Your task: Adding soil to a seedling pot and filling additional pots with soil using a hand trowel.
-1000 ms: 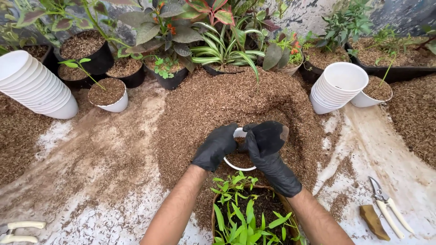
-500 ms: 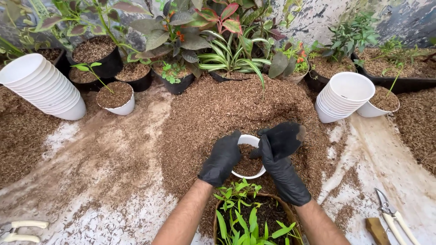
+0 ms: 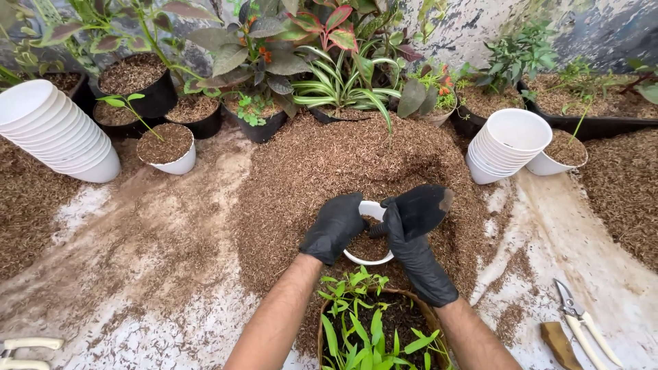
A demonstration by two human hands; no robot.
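Observation:
A small white pot (image 3: 371,255), partly filled with brown husk mix, sits at the near edge of a big mound of husk (image 3: 356,157). My left hand (image 3: 334,227), in a black glove, grips the pot's left rim. My right hand (image 3: 409,226), also gloved, holds a dark scoop (image 3: 425,207) tilted over the pot's right side. Just in front of me stands a brown pot of green seedlings (image 3: 373,329), between my forearms.
Stacks of white pots lie at the far left (image 3: 58,130) and upper right (image 3: 504,144). Potted plants (image 3: 274,55) line the back wall. White-handled pruners (image 3: 582,322) and a brown piece (image 3: 561,346) lie at the lower right; another white-handled tool (image 3: 27,346) at the lower left.
The pot and both hands have shifted only slightly; the scoop stays tilted over the pot, which holds more husk than a second ago. The camera has moved a little.

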